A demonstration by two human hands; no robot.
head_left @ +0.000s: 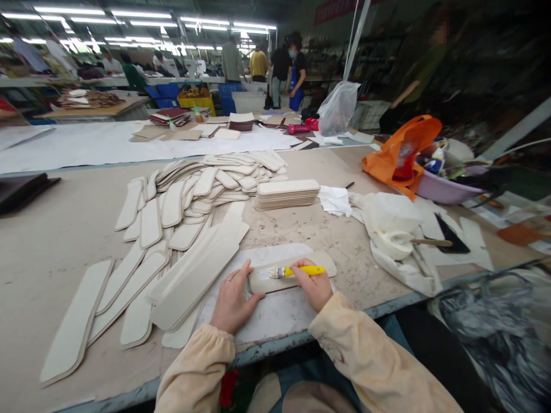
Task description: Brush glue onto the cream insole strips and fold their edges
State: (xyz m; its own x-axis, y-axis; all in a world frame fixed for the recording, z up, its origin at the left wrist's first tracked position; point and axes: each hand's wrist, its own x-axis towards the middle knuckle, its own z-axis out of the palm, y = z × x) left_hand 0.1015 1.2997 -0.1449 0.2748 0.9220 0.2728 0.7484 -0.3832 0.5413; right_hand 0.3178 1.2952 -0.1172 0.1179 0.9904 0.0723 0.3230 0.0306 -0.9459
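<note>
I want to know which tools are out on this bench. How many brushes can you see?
2. A yellow-handled brush is in the right hand, over the strip the left hand steadies. A wooden-handled brush lies on the white cloth. More may be hidden.

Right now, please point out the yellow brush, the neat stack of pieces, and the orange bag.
yellow brush (306, 271), head view, on its handle.
neat stack (286, 194), head view, top piece.
orange bag (390, 160), head view, front fold.

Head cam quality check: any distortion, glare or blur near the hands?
Head view: wide-angle bowing bends the table edge and stretches the corners; ceiling tube lights blow out at top; right side falls dark and smeared; left hand, right hand and yellow-handled brush are sharp, evenly lit, with soft shadows.
</note>
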